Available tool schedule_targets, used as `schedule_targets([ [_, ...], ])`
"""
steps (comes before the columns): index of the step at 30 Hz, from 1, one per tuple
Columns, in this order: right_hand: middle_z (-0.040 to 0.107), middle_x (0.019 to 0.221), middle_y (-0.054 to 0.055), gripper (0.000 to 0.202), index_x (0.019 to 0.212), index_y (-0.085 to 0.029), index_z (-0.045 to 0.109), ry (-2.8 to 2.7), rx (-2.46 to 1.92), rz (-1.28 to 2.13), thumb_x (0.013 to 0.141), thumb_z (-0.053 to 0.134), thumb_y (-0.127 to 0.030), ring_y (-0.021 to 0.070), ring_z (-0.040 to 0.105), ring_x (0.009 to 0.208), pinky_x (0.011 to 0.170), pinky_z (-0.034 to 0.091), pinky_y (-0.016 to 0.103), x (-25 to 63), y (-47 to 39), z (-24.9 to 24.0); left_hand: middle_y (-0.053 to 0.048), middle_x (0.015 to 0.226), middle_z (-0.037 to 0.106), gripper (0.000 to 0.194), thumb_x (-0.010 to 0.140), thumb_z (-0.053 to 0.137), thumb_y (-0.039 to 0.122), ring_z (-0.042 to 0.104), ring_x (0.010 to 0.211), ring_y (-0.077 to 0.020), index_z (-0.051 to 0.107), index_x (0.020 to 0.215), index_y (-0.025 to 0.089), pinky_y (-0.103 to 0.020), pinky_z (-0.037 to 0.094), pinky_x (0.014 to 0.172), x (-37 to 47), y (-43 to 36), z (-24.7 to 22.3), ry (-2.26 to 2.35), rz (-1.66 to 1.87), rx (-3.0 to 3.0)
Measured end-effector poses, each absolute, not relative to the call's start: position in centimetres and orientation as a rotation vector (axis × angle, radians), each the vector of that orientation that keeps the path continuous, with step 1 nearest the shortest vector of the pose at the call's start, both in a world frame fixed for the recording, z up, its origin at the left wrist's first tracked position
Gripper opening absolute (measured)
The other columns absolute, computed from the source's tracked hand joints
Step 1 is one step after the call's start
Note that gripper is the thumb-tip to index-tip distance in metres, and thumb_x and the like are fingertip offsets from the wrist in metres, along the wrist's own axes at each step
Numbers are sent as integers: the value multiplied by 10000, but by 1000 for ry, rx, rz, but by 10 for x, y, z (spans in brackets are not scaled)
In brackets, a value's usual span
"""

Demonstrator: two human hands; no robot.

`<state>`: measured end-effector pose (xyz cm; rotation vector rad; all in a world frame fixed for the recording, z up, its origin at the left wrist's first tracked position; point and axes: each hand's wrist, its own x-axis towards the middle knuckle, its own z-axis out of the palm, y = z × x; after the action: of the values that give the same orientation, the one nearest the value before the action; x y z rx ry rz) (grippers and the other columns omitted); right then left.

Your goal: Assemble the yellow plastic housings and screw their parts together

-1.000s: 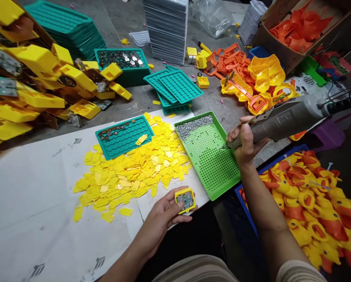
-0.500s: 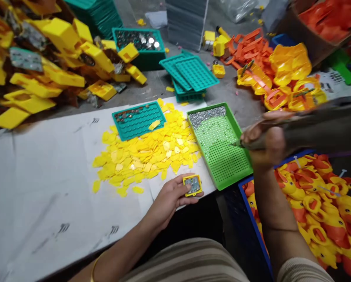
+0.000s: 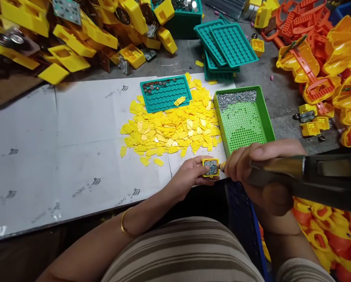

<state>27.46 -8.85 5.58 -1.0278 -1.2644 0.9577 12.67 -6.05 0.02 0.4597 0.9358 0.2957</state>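
Note:
My left hand (image 3: 187, 174) is closed around a small open yellow plastic case (image 3: 212, 163) with a circuit board inside, its thumb resting on the board. In my right hand (image 3: 246, 162) is a dark electric screwdriver (image 3: 331, 174), lying almost level. Its tip meets the right side of the case, and I cannot tell whether a screw is on the bit. Just behind the hands stands a green perforated tray (image 3: 242, 125), with loose silver screws (image 3: 237, 100) at its far end. Flat yellow plastic pieces (image 3: 169, 129) lie heaped on the white sheet left of it.
A teal tray (image 3: 166, 96) with small metal discs lies by the yellow heap. Behind are stacked teal trays (image 3: 234, 43) and piled yellow cases (image 3: 75, 43). Orange parts (image 3: 304, 23) and yellow shells (image 3: 348, 47) lie at right. Yellow-orange duck toys (image 3: 337, 235) fill the lower right.
My right hand has brought the screwdriver from over the green tray down to the case in my left hand. The view has shifted, and my left hand still holds the case.

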Motion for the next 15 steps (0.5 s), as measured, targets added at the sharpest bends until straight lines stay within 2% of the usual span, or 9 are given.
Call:
schedule_targets([
  [3,522,582,-49,258,1034,-293,565,-1233,-895,992,836,626,-449,127,520,466,451,490,298,272,-83,54,-107,940,714,323,778,619,166,684,709,-158,610,1092,93,-251,541,641,127,-60,-1,918,303,450],
  [7,514,571,-64,200,894,-292,537,-1223,-907,1038,827,636,-451,112,493,431,417,456,266,269,-81,55,-82,896,713,307,753,631,156,658,666,-130,640,1056,104,-226,521,616,128,-62,-2,910,314,449],
  [11,459,499,-79,318,731,-257,512,-1270,-1038,1072,816,605,-550,98,467,393,422,455,254,271,-80,50,-51,793,693,222,739,638,163,633,636,-111,663,953,109,-191,495,570,129,-63,-2,919,331,462],
  [15,452,459,-81,394,658,-244,526,-1304,-1092,1072,784,603,-610,89,459,382,419,451,241,271,-80,44,-66,831,701,242,718,641,178,652,641,-133,658,950,112,-228,516,590,130,-62,-3,921,336,475],
])
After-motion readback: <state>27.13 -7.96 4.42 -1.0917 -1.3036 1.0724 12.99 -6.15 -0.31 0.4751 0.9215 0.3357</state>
